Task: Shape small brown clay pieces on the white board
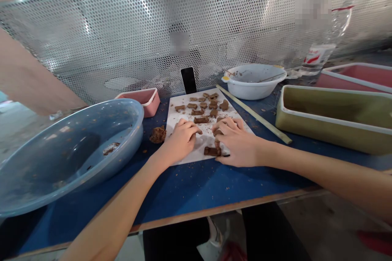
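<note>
On a white sheet, brown bone-shaped pieces of a dough-like or clay-like stuff lie in loose rows. Closest to me is one dark brown bone-shaped piece. My right hand is bent over the sheet, its thumb and index finger at the right end of that near piece. Its other fingers arch over the sheet and hide what lies under the palm. My left hand rests at the sheet's left side, fingers loosely bent and apart, with nothing visible in them.
A large blue basin stands left, beside a brown lump and a small pink tray. A phone leans behind the sheet. To the right are a pale stick, a white basin, a green trough and a bottle.
</note>
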A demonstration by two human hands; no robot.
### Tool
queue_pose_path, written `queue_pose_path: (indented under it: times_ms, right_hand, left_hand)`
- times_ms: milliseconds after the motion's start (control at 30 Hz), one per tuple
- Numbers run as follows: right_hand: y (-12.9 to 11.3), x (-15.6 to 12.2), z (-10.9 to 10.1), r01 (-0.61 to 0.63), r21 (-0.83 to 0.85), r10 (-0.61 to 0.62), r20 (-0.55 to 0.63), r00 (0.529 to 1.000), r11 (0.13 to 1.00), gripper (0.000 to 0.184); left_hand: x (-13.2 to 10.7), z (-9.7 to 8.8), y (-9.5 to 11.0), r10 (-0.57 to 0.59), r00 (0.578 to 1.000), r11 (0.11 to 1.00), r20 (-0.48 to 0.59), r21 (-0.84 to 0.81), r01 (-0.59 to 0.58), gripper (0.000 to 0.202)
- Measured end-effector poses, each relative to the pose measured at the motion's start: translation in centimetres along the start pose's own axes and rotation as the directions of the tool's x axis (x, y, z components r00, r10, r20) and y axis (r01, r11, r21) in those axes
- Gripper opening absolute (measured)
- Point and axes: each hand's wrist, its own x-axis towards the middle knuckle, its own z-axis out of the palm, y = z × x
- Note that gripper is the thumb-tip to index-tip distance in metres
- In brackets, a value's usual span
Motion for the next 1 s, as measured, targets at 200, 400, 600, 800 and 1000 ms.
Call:
queue_pose_path:
  times_ms: [200,400,600,800,1000]
  right_hand:
    - [-0.4,-0.2,0.1,-0.031,-0.052,0.031,-0.015,0.999,0.998,0.027]
    - [-1.2,-0.3,0.1,-0.071,-0.088,0.070,-0.016,0.997,0.994,0.028]
    - [-1.4,-0.5,0.1,-0.068,-0.137,0.060,-0.062,0.996,0.988,0.023]
    - [-0.7,-0.6,-0.2,-0.021,-0.105,0.005,-0.155,0.988,0.994,0.018]
    - [0.0,-0.3,-0.6,-0.061,-0.004,0.059,-0.171,0.983,0.998,0.018]
  left_hand:
    - [0.1,-0.2,0.2,-0.009,1.000,1.000,0.020,-0.001,0.009,0.030]
    - [0.1,-0.3,0.5,-0.016,1.000,1.000,0.026,-0.002,0.016,0.029]
    - [0.1,-0.4,0.5,-0.024,0.999,1.000,0.034,-0.011,0.025,0.028]
    - [0.3,-1.4,1.7,0.009,0.996,0.993,0.091,-0.118,0.002,0.016]
    - [0.5,-2.1,3.2,0.060,0.988,0.972,0.140,-0.233,-0.026,0.032]
